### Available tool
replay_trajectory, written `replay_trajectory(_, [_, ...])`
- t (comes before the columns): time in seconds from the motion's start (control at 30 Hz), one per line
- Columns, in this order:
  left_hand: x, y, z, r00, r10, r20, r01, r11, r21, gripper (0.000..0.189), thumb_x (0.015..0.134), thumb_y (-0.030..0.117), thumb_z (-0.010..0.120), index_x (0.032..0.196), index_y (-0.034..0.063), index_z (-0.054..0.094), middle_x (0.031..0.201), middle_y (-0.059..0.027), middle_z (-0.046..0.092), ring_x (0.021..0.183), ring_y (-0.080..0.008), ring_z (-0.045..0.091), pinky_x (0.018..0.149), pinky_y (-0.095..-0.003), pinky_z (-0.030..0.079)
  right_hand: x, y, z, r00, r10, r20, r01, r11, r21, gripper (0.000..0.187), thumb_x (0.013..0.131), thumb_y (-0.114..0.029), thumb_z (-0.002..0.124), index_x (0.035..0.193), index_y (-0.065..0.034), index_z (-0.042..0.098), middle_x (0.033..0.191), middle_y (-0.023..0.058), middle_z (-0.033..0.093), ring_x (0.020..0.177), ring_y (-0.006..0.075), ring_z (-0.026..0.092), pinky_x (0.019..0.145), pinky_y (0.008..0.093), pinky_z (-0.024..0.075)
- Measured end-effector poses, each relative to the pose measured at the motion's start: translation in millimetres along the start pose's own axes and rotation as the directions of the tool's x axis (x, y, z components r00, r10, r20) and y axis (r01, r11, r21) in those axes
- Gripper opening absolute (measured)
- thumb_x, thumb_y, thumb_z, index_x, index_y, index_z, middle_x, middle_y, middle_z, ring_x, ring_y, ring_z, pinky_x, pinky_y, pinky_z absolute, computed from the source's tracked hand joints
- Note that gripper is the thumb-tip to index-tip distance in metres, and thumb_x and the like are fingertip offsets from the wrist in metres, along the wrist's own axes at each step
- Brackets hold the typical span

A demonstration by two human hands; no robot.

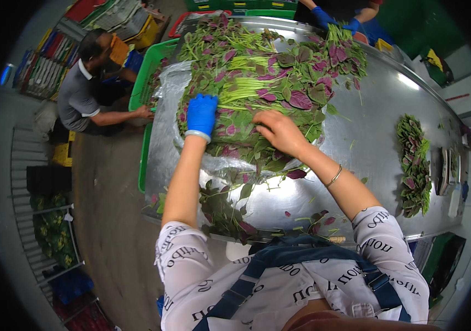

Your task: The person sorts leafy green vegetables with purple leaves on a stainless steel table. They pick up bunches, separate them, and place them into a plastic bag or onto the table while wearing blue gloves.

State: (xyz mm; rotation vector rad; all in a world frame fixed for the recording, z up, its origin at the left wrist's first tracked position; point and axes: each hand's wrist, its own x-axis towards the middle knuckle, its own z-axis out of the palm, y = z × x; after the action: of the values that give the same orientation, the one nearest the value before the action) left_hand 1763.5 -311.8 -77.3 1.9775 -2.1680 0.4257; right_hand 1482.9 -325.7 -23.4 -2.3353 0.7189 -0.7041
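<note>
A large heap of red-and-green amaranth [260, 87] lies on a clear plastic sheet [177, 74] on the stainless steel table [376, 124]. My left hand [202, 116], in a blue glove, rests on the heap's left side with its fingers bent; what lies under them is hidden. My bare right hand [278, 130] touches the leaves at the middle of the heap, its fingers curled; I cannot tell whether it grips any. Light green stems lie bundled just beyond both hands. Loose amaranth [223, 211] lies near the table's front edge.
A row of amaranth bunches [414, 165] lies at the right, beside a scale-like device [442, 171]. Across the table a co-worker's blue-gloved hands [338, 25] hold a bunch. Another person [90, 91] crouches at the left beside a green plastic crate [146, 78]. Stacked crates [49, 58] stand beyond.
</note>
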Motion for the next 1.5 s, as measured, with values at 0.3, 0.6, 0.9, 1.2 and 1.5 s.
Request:
replay_trajectory(0.3, [12, -3, -8, 0.984, 0.123, 0.13, -0.11, 0.989, -0.102, 0.032, 0.079, 0.006, 0.06, 0.109, 0.0148, 0.068, 0.111, -0.007, 0.065, 0.105, -0.0302, 0.058, 0.091, -0.0451, 0.043, 24, -11, 8, 0.998, 0.017, -0.061, -0.02, 0.999, -0.048, 0.031, 0.084, -0.005, 0.066, 0.114, -0.0039, 0.06, 0.122, 0.012, 0.061, 0.115, 0.033, 0.055, 0.099, 0.0415, 0.046])
replay_trajectory(0.6, [-8, 17, -102, 0.932, 0.132, -0.339, -0.274, 0.867, -0.416, 0.037, 0.076, 0.005, 0.071, 0.113, 0.0104, 0.066, 0.12, -0.0073, 0.066, 0.105, -0.0274, 0.062, 0.095, -0.0418, 0.047, 45, -41, 8, 0.999, 0.009, -0.048, -0.019, 0.974, -0.226, 0.049, 0.082, -0.004, 0.066, 0.129, -0.0061, 0.053, 0.112, 0.0141, 0.062, 0.107, 0.0304, 0.06, 0.09, 0.0413, 0.0503])
replay_trajectory(0.9, [-43, 62, -54, 0.766, -0.642, 0.044, 0.04, -0.02, -0.999, 0.03, 0.092, 0.002, 0.065, 0.123, 0.0018, 0.064, 0.115, -0.0063, 0.069, 0.099, -0.0142, 0.063, 0.089, -0.0294, 0.05, 101, 12, -58, 0.987, 0.02, 0.16, 0.053, 0.897, -0.438, 0.034, 0.093, -0.013, 0.06, 0.126, -0.006, 0.058, 0.118, 0.0147, 0.063, 0.109, 0.0355, 0.058, 0.091, 0.0445, 0.0484])
replay_trajectory(1.2, [-90, 146, -24, 0.809, -0.384, 0.445, 0.217, -0.509, -0.833, 0.023, 0.097, 0.001, 0.057, 0.12, -0.0002, 0.063, 0.111, -0.0075, 0.069, 0.103, -0.0143, 0.065, 0.088, -0.0274, 0.051, 80, 61, -25, 0.951, 0.243, 0.19, -0.115, 0.85, -0.514, 0.095, 0.061, -0.027, 0.088, 0.142, -0.0069, 0.043, 0.124, 0.0175, 0.054, 0.113, 0.0372, 0.052, 0.097, 0.0453, 0.0439])
replay_trajectory(1.5, [-72, 154, -23, 0.865, -0.286, 0.413, 0.213, -0.535, -0.817, 0.02, 0.099, 0.003, 0.055, 0.117, -0.0014, 0.064, 0.111, -0.008, 0.068, 0.103, -0.0159, 0.066, 0.088, -0.0283, 0.051, 70, 83, -29, 0.985, 0.03, 0.172, 0.082, 0.789, -0.609, 0.079, 0.059, -0.022, 0.083, 0.13, -0.0068, 0.051, 0.116, 0.0164, 0.056, 0.113, 0.0367, 0.052, 0.1, 0.0451, 0.0421])
